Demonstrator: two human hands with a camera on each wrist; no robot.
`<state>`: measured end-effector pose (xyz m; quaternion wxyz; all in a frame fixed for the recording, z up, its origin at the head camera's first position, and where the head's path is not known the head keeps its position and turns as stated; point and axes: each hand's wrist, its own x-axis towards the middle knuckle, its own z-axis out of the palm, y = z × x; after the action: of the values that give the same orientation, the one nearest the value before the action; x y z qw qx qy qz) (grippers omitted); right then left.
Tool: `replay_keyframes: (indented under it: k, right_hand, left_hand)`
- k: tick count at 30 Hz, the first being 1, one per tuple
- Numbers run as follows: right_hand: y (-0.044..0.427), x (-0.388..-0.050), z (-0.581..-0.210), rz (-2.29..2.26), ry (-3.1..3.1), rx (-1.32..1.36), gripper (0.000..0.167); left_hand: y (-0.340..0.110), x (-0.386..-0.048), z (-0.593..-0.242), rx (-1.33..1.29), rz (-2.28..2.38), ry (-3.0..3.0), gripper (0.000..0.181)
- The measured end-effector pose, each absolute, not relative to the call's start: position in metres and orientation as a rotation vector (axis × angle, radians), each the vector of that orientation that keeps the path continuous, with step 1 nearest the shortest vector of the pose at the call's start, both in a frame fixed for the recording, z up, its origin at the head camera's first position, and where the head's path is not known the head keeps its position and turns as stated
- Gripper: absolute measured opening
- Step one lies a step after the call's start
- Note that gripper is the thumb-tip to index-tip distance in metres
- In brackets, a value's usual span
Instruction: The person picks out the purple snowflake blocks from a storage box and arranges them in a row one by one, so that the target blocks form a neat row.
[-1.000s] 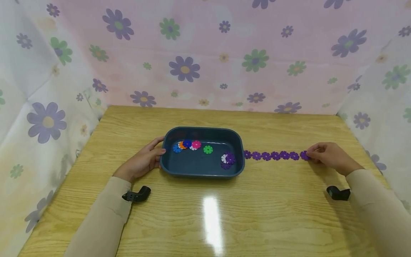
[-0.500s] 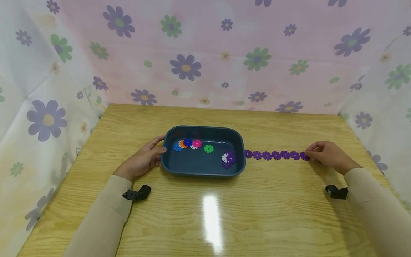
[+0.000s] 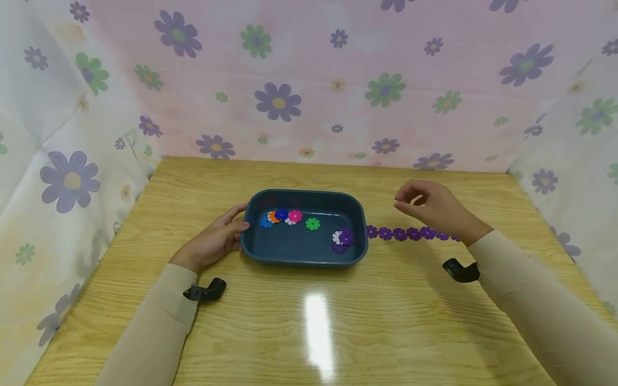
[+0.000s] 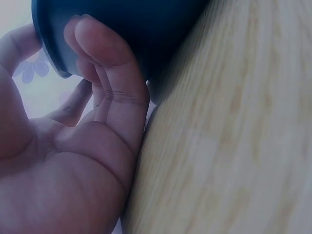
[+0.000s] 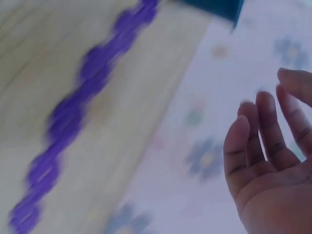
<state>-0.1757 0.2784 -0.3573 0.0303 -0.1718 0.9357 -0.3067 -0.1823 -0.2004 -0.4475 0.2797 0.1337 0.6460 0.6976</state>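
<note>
A dark blue-grey plastic basin [image 3: 304, 253] stands on the table. At its left end my left hand [image 3: 215, 240] grips it, thumb over the rim and fingers against the outer wall [image 4: 131, 29]. Inside lie flower-shaped plastic discs: a green one [image 3: 313, 224], a pink one [image 3: 295, 216], several others at the left, and white and purple ones [image 3: 345, 236] at the right. A row of purple discs [image 3: 400, 234] runs right from the basin. My right hand [image 3: 434, 206] hovers above the row's right part, fingers loosely bent and holding nothing; it partly hides the row's end.
The wooden table [image 3: 260, 327] reaches back to a flowered cloth wall [image 3: 314, 69], with cloth at both sides too. A black wrist camera [image 3: 208, 291] sits at the left sleeve and another camera [image 3: 462, 271] at the right.
My right hand first set the last purple disc against the row's right end. It has since let go, risen and moved left toward the basin. My left hand stays on the basin.
</note>
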Motion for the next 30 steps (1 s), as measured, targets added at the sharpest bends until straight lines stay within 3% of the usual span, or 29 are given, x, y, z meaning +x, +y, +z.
replay_keyframes:
  k: [8,15,30]
  right_hand:
    - [0.203,-0.184,-0.348,-1.050,2.653,-0.818,0.011]
    - [0.159,-0.192,-0.356,-0.864,2.478,-0.940,0.017]
    - [0.135,-0.214,-0.369,-0.496,2.374,-0.866,0.026]
  left_hand:
    - [-0.201,-0.182,-0.450,0.346,1.875,1.717,0.060]
    - [-0.200,-0.181,-0.446,0.323,1.880,1.706,0.061]
    - [-0.200,-0.182,-0.446,0.304,1.885,1.697,0.060]
